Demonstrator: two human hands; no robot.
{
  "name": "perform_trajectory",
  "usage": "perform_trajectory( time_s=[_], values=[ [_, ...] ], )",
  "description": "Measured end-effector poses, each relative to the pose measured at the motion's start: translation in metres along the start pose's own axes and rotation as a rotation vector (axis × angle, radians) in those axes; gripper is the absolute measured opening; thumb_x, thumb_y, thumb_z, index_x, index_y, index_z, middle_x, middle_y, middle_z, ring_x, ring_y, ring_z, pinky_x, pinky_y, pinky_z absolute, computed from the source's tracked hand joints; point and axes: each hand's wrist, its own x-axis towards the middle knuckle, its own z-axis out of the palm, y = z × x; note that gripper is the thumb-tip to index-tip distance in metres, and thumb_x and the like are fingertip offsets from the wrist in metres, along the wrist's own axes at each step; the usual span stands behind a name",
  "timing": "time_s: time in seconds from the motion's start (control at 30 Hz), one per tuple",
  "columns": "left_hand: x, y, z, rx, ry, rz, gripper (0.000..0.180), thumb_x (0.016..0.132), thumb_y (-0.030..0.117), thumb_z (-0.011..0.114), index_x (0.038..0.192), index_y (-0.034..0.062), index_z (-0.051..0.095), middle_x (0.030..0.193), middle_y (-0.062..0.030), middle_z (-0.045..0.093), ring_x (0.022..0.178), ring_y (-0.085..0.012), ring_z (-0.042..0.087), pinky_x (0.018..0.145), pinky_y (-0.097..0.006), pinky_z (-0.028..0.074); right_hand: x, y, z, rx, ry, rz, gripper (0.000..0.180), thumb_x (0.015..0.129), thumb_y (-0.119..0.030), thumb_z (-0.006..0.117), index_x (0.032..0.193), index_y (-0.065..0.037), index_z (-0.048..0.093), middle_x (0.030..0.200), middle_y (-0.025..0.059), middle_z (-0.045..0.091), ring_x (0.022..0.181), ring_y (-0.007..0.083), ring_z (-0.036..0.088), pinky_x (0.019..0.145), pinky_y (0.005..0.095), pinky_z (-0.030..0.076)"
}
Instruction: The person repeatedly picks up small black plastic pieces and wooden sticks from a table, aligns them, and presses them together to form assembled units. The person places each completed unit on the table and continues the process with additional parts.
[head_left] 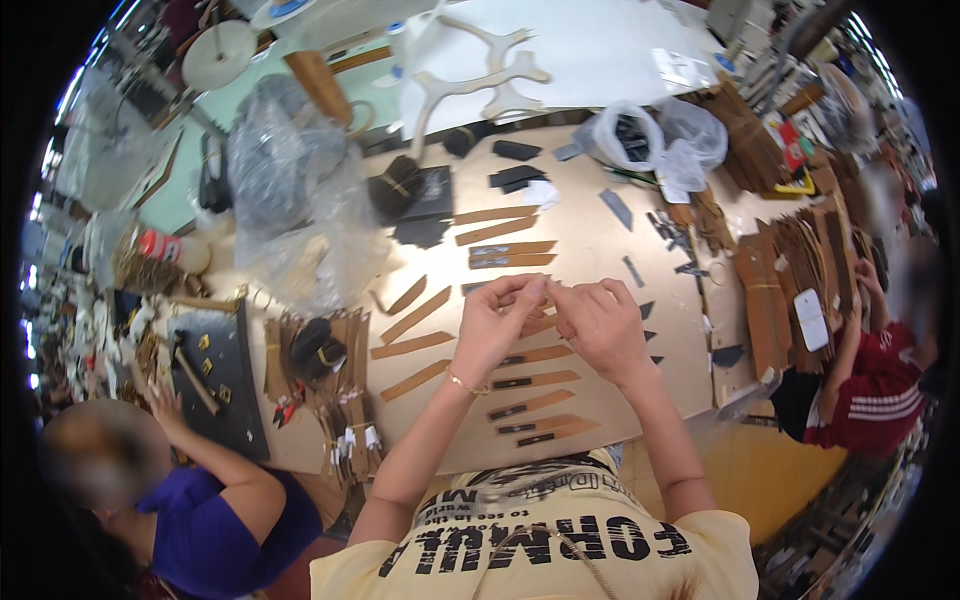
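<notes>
A small piece — too small to identify — is pinched between the left hand (492,325) and right hand (598,325) above the brown strips (530,381). Fitting seems underway; careful fingertip alignment is called for next.

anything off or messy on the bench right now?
Nothing damaged or spilled. The brown strips lie fanned at mixed angles rather than in a straight row, and clear plastic bags sprawl over the table's far left. Left hand and right hand meet above the strips.

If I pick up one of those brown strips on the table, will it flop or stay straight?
The brown strips look thin and flat, so probably light and a bit bendy. They lie straight on the table, so likely not very floppy. Flat, so unlikely to roll.
</notes>
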Motion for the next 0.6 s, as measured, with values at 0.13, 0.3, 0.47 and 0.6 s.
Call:
perform_trajectory(
  time_s=[0.13, 0.3, 0.47, 0.6],
  values=[
    [0.001, -0.006, -0.033, -0.059, 0.070, 0.012, 0.025, 0.094, 0.013, 0.068, 0.112, -0.0042, 0.066, 0.090, -0.0090, 0.072, 0.079, -0.0128, 0.070, 0.073, -0.025, 0.059, 0.013, -0.007, 0.017, -0.062, -0.082, -0.196, 0.038, 0.082, -0.015, 0.070, 0.119, -0.008, 0.063, 0.092, 0.0000, 0.067, 0.088, 0.0176, 0.063, 0.086, 0.0361, 0.045],
    [0.013, -0.012, -0.066, 0.152, 0.252, 0.148, 0.025, 0.093, 0.004, 0.065, 0.116, -0.0062, 0.065, 0.092, -0.0091, 0.072, 0.080, -0.0109, 0.069, 0.070, -0.021, 0.057, 0.035, 0.008, 0.058, 0.283, -0.166, -0.032, 0.037, 0.093, -0.025, 0.061, 0.124, -0.004, 0.060, 0.114, 0.0073, 0.066, 0.108, 0.0232, 0.060, 0.097, 0.0396, 0.041],
    [0.028, 0.002, -0.087, 0.246, 0.390, 0.314, 0.032, 0.093, 0.005, 0.066, 0.123, -0.0052, 0.061, 0.095, -0.0104, 0.072, 0.084, -0.0117, 0.070, 0.073, -0.022, 0.057, 0.050, 0.025, 0.106, 0.045, -0.332, 0.095, 0.049, 0.098, -0.035, 0.055, 0.135, -0.002, 0.054, 0.144, 0.0139, 0.051, 0.138, 0.0284, 0.042, 0.115, 0.0420, 0.031],
    [0.044, 0.008, -0.093, 0.248, 0.323, 0.183, 0.026, 0.093, 0.007, 0.068, 0.115, -0.0056, 0.065, 0.094, -0.0089, 0.073, 0.084, -0.0104, 0.070, 0.071, -0.021, 0.056, 0.032, 0.021, 0.115, -0.015, -0.380, 0.165, 0.053, 0.100, -0.040, 0.050, 0.137, -0.002, 0.053, 0.148, 0.0131, 0.048, 0.141, 0.0278, 0.039, 0.118, 0.0432, 0.027]
  ],
)
